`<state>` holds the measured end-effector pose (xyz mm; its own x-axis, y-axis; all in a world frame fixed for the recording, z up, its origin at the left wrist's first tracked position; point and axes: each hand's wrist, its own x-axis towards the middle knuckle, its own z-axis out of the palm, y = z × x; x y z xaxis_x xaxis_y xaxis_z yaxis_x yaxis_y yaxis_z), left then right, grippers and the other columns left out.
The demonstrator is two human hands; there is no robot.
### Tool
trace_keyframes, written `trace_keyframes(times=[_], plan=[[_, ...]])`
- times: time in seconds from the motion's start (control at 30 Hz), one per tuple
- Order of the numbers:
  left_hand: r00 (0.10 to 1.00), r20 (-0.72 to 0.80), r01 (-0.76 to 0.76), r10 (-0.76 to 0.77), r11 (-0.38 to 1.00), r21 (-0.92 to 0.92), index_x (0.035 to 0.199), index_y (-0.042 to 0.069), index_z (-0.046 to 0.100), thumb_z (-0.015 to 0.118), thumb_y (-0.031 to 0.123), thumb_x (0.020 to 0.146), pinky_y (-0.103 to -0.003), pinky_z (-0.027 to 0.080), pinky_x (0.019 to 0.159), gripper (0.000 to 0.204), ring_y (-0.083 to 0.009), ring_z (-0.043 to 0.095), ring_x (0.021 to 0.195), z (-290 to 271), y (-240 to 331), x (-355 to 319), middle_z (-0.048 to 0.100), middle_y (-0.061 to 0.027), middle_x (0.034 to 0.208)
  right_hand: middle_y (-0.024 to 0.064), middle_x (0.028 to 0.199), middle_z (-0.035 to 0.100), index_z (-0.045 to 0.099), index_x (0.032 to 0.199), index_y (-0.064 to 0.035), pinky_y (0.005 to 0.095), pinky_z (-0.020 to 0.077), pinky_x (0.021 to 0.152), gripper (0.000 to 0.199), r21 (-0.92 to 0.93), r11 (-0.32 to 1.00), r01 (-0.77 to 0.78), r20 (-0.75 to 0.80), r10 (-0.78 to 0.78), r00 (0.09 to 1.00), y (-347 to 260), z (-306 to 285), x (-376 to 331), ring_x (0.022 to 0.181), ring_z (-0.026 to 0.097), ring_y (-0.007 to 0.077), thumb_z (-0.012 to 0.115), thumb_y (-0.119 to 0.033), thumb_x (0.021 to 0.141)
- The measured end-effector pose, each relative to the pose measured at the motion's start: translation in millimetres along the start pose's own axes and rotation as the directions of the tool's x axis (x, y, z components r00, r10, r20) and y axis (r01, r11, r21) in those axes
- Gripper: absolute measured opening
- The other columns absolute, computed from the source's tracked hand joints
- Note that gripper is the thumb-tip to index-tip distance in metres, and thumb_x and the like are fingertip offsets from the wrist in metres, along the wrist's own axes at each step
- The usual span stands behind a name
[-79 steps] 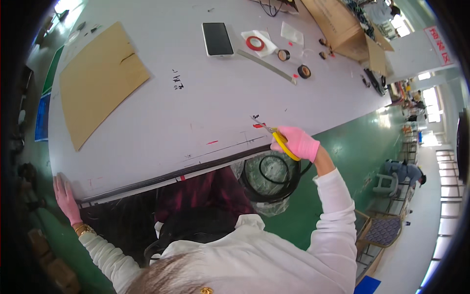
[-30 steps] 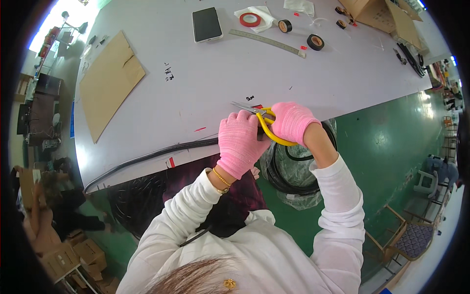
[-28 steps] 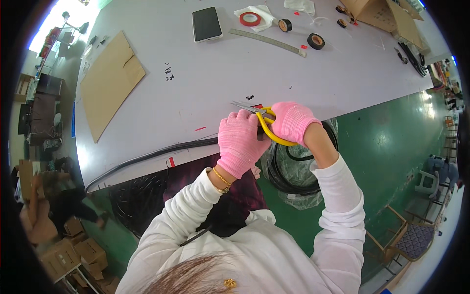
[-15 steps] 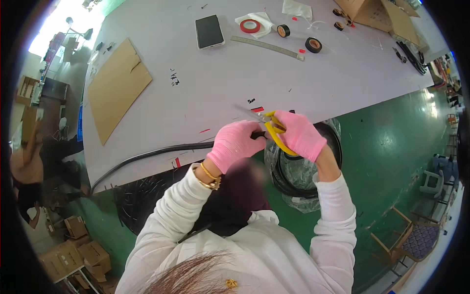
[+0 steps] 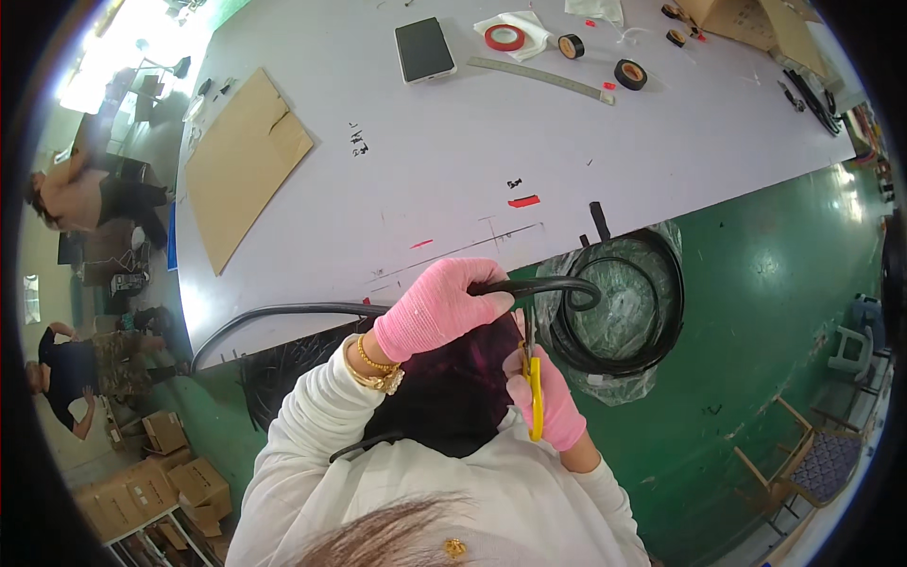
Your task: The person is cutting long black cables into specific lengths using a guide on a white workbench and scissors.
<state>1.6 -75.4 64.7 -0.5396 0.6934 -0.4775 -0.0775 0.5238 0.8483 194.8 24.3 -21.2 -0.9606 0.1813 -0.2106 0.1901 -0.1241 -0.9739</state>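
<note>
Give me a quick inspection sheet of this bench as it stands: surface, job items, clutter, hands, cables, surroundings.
Surface: white table, a few red and black marks.
Job's things: black hose off the near table edge; yellow-handled scissors, blades up toward it.
Clutter: cardboard sheet, phone, red tape roll, two black tape rolls, metal ruler.
Grippers: left hand grips the hose; right hand holds the scissors; both in pink gloves.
Cables: coil of black hose in a clear bag on the floor.
Surroundings: green floor, cartons, chairs, people at left.

black cable (image 5: 543,284) | gripped, curls off table edge || yellow-handled scissors (image 5: 534,392) | upright, blades at cable
</note>
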Motion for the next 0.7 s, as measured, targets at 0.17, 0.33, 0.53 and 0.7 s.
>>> trace_keyframes(times=[0.17,0.33,0.53,0.7], plan=[[0.999,-0.017,-0.026,0.027,0.999,0.029,0.092,-0.002,0.065,0.063,0.010,0.083,-0.026,0.046,0.068,0.015,-0.0083,0.051,0.071,2.7,-2.3,-9.5,0.059,-0.0034,0.074,0.0014,0.076,0.046,0.047,0.088,-0.0030,0.0275,0.0420,0.061,0.018,0.188,0.957,-0.220,-0.027,0.229,0.973,-0.2,15.7,10.8,0.065,0.044,0.0124,0.063,-0.009,0.083],[0.996,-0.044,-0.076,0.079,0.995,0.071,0.094,-0.002,0.064,0.064,0.009,0.083,-0.027,0.048,0.070,0.016,-0.0108,0.054,0.071,1.2,-8.8,-12.7,0.063,-0.0062,0.077,0.0013,0.074,0.050,0.050,0.089,-0.0075,0.0245,0.0407,0.059,0.019,-0.091,0.993,-0.079,-0.080,0.072,0.994,2.0,19.3,12.6,0.062,0.045,0.0142,0.056,-0.025,0.093],[0.996,-0.043,-0.076,0.080,0.992,0.098,0.095,-0.002,0.064,0.066,0.009,0.082,-0.029,0.049,0.070,0.017,-0.0132,0.057,0.072,-2.3,-7.8,-14.5,0.064,-0.0084,0.078,0.0081,0.069,0.054,0.049,0.082,-0.0027,0.0324,0.0456,0.062,0.028,-0.104,0.979,-0.174,-0.079,0.166,0.983,0.8,20.3,11.8,0.062,0.053,0.0241,0.069,-0.022,0.086],[0.991,-0.050,-0.116,0.122,0.986,0.123,0.094,-0.001,0.064,0.066,0.010,0.081,-0.028,0.049,0.070,0.017,-0.0142,0.057,0.071,-4.5,-10.6,-13.6,0.063,-0.0083,0.077,0.0104,0.067,0.054,0.050,0.082,-0.0024,0.0336,0.0450,0.059,0.032,-0.210,0.970,-0.126,-0.114,0.104,0.988,-14.6,21.6,11.7,0.060,0.053,0.0264,0.069,-0.027,0.088]])
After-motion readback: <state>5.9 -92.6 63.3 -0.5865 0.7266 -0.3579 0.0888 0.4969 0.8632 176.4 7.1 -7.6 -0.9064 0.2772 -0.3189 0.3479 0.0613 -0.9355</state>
